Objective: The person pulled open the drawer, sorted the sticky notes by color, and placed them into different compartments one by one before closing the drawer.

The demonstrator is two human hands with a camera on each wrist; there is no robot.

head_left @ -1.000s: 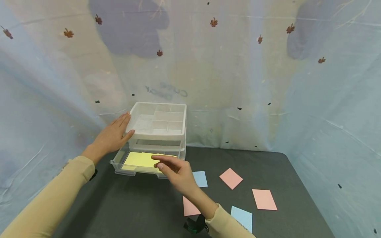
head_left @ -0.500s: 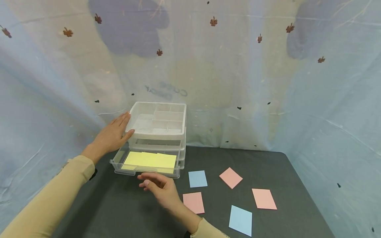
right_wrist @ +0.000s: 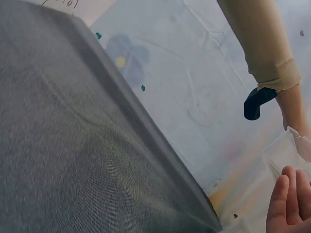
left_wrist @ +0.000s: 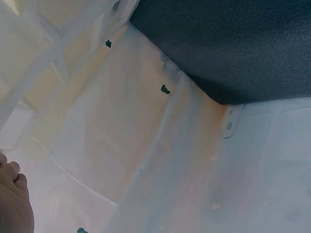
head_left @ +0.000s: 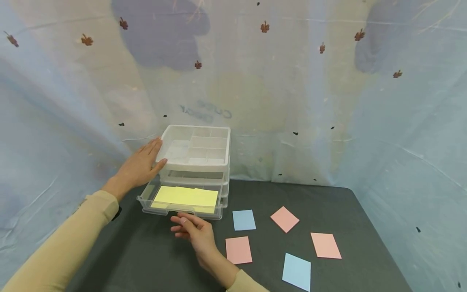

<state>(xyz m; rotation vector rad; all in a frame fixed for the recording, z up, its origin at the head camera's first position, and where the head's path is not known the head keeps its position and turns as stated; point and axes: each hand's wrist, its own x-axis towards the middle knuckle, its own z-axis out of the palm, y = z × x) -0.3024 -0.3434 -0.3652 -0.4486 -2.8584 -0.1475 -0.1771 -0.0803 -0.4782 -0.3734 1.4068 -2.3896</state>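
A small white plastic drawer unit stands at the back left, its top divided into compartments. Its clear bottom drawer is pulled out and holds yellow sticky notes laid side by side. Along the unit's left side, my left hand rests with straight fingers, thumb at the top's front corner. My right hand is at the drawer's front, fingertips right at the handle cutout and fingers loosely extended. In the right wrist view, the fingers overlap the clear plastic. Only part of my left hand shows in the left wrist view.
On the dark table to the right lie a blue sticky note, another blue note, and pink notes, one near the right hand, others farther right. A patterned curtain hangs behind and at both sides.
My right hand has come off the yellow notes, moving down and toward me to the drawer's front handle. My left hand has stayed on the unit's side.
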